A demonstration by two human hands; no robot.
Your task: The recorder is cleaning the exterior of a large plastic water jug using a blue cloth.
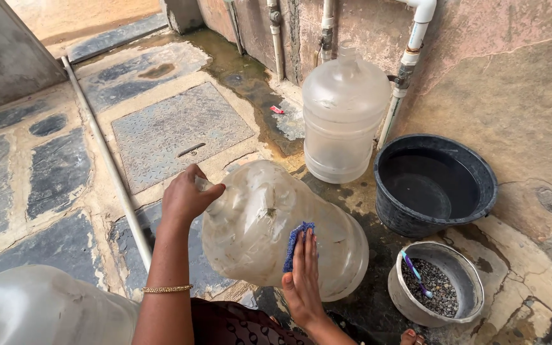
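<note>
A large clear plastic water jug lies tilted on its side on the wet stone floor. My left hand grips the jug's neck at its upper left. My right hand presses a blue scrubbing sponge flat against the jug's side. A gold bangle circles my left wrist.
A second clear jug stands upright by the wall pipes. A black tub sits at the right, and a small metal bowl holds gravel and a toothbrush. Another jug lies at the lower left. A metal hatch and a pipe cross the floor.
</note>
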